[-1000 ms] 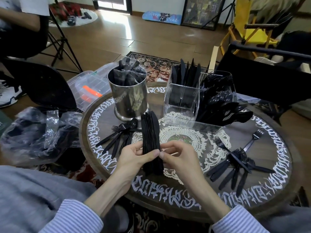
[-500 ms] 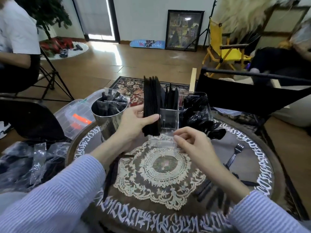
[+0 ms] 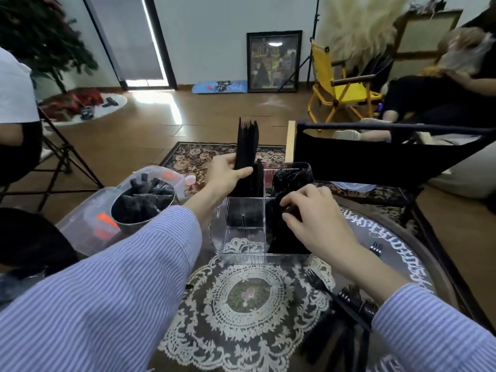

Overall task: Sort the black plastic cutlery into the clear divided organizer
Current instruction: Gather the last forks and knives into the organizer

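Observation:
The clear divided organizer (image 3: 241, 238) stands on the round table just beyond the lace doily. My left hand (image 3: 226, 174) grips an upright bundle of black knives (image 3: 247, 145) and holds it over the back left compartment, where more black knives stand. My right hand (image 3: 311, 221) sits on the organizer's front right compartment, fingers curled over its rim by the black cutlery (image 3: 284, 237) packed there. The back right compartment holds black spoons (image 3: 291, 175). The front left compartment looks nearly bare. Loose black forks (image 3: 346, 299) lie under my right forearm.
A metal cup (image 3: 142, 208) stuffed with black packets stands left of the organizer, a clear lidded box (image 3: 90, 226) beyond it. One fork (image 3: 375, 248) lies at the right. A black chair back (image 3: 375, 154) is close behind the table, and other people sit left and right.
My left hand carried the knife bundle from the table's near side up to the organizer's back left compartment. My right hand let go of the bundle and moved onto the organizer's right side.

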